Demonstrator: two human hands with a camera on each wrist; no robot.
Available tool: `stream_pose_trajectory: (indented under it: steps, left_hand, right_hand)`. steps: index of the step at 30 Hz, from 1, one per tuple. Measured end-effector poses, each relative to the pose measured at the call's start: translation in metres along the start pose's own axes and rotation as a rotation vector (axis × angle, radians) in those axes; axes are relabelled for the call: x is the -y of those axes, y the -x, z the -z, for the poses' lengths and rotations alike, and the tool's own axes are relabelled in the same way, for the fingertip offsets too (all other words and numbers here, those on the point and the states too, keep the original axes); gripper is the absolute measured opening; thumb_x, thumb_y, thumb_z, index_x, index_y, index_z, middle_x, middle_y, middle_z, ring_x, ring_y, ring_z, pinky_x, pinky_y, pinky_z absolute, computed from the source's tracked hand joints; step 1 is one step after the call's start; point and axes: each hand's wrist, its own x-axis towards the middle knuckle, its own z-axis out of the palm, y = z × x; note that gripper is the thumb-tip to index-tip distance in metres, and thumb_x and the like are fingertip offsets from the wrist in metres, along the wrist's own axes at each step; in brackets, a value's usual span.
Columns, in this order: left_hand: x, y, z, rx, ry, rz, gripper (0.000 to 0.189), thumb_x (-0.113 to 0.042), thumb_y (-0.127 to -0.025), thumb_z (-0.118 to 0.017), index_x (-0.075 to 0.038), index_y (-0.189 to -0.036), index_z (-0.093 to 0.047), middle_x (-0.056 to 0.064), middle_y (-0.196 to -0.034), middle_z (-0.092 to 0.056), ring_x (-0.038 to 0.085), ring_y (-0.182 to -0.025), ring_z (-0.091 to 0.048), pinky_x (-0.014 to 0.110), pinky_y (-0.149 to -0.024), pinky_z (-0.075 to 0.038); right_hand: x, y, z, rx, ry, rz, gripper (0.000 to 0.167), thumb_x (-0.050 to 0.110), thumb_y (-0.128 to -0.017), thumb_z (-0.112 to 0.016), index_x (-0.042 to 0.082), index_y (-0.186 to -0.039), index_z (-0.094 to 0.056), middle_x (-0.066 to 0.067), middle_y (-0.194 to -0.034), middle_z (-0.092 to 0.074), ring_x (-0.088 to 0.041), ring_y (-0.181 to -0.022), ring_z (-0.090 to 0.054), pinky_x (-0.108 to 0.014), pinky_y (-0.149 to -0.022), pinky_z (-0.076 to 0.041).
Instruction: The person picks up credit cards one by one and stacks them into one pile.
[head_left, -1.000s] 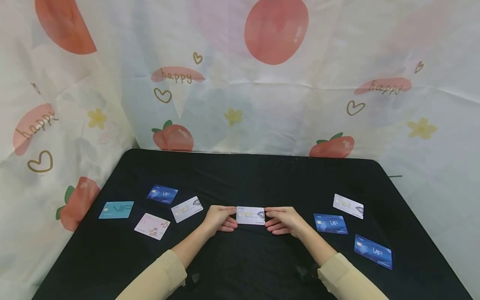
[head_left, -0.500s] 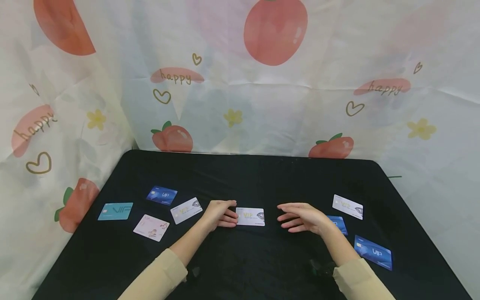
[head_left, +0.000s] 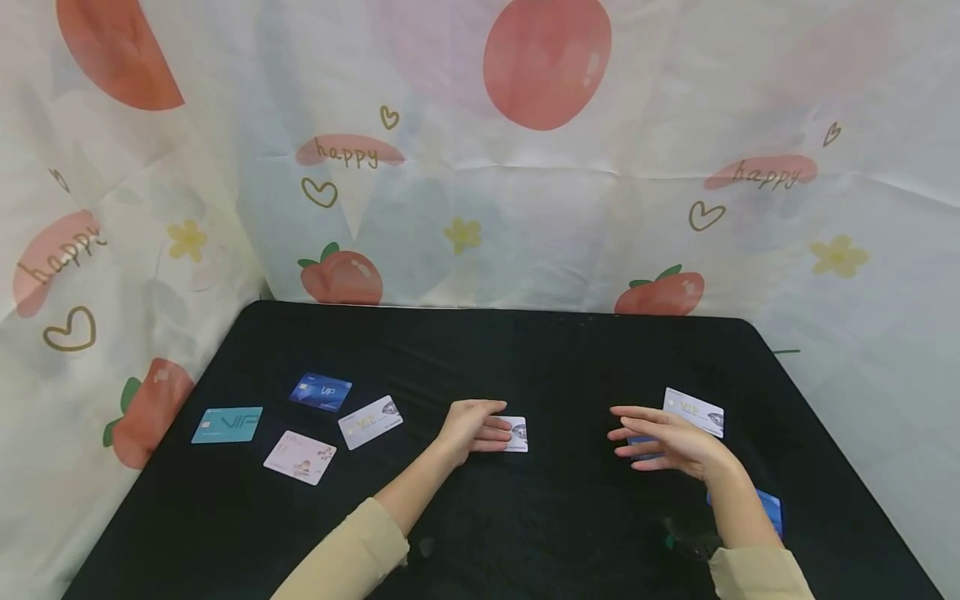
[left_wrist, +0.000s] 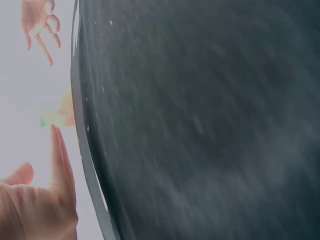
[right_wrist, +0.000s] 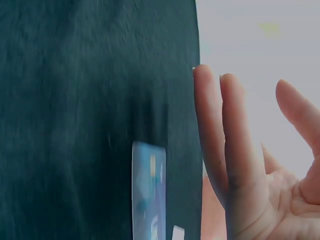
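Note:
In the head view a white VIP card (head_left: 516, 434) lies flat near the middle of the black table. My left hand (head_left: 474, 432) is above its left part and hides it; whether they touch I cannot tell. Straight fingers show on that hand (left_wrist: 45, 195) in the left wrist view. Farther right, my right hand (head_left: 673, 439) hovers with spread fingers and nothing in it. It partly covers a blue VIP card (head_left: 643, 448) and the lower edge of another white VIP card (head_left: 694, 411). The right wrist view shows the blue card (right_wrist: 148, 200) below the extended fingers (right_wrist: 240, 130).
A second blue card (head_left: 769, 510) lies half behind the right forearm. On the left side are a teal card (head_left: 227, 425), a blue card (head_left: 321, 392), a pink card (head_left: 300, 457) and a white card (head_left: 371, 422). A printed curtain (head_left: 555, 225) hangs behind the black table (head_left: 525, 358).
Both hands were at the middle white card's ends. My right hand has left it and moved right over the right-side cards. The left hand has shifted right across the card, which stayed put.

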Motion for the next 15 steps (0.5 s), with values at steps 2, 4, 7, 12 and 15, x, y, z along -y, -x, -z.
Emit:
stream_pose_trajectory:
  steps: [2,4,7,12,15]
  left_hand:
    - [0.002,-0.001,-0.005,0.004,0.008,-0.007,0.039,-0.017,-0.085,-0.06,0.007,-0.116,-0.056,0.022,-0.09,-0.067,0.024,-0.07,-0.068,0.036,-0.064,-0.057]
    - [0.003,-0.001,-0.01,0.01,0.016,-0.01,0.038,-0.016,-0.085,-0.06,0.007,-0.115,-0.056,0.023,-0.092,-0.067,0.026,-0.073,-0.068,0.036,-0.065,-0.057]
    - [0.007,-0.003,-0.018,0.018,0.03,-0.004,0.037,-0.016,-0.085,-0.06,0.006,-0.114,-0.057,0.023,-0.093,-0.066,0.029,-0.076,-0.068,0.037,-0.066,-0.057]
    - [0.012,-0.006,-0.033,0.037,0.039,-0.005,0.038,-0.018,-0.085,-0.061,0.004,-0.115,-0.057,0.023,-0.093,-0.066,0.029,-0.076,-0.068,0.037,-0.066,-0.057]
    - [0.015,-0.007,-0.043,0.051,0.043,-0.007,0.035,-0.018,-0.085,-0.061,0.003,-0.114,-0.059,0.021,-0.093,-0.067,0.027,-0.075,-0.068,0.036,-0.066,-0.057]
  right_hand:
    - [-0.002,0.005,0.006,-0.005,0.002,0.005,0.059,0.03,-0.097,-0.045,-0.001,-0.142,-0.023,-0.011,-0.121,-0.057,-0.024,-0.105,-0.059,-0.039,-0.084,-0.052]
    - [-0.005,0.009,0.011,-0.011,0.003,0.009,0.058,0.03,-0.097,-0.044,-0.001,-0.142,-0.023,-0.01,-0.121,-0.057,-0.023,-0.105,-0.059,-0.039,-0.084,-0.052]
    - [-0.01,0.015,0.02,-0.015,0.005,0.018,0.057,0.03,-0.098,-0.042,-0.001,-0.141,-0.023,-0.009,-0.122,-0.057,-0.021,-0.105,-0.06,-0.038,-0.084,-0.052]
    - [-0.018,0.025,0.032,-0.046,-0.02,0.009,0.054,0.03,-0.098,-0.042,0.003,-0.142,-0.025,-0.005,-0.121,-0.058,-0.017,-0.104,-0.06,-0.037,-0.085,-0.052]
    - [-0.024,0.031,0.039,-0.055,-0.056,0.015,0.046,0.029,-0.098,-0.042,0.013,-0.14,-0.034,0.0,-0.119,-0.059,-0.014,-0.103,-0.061,-0.035,-0.085,-0.052]
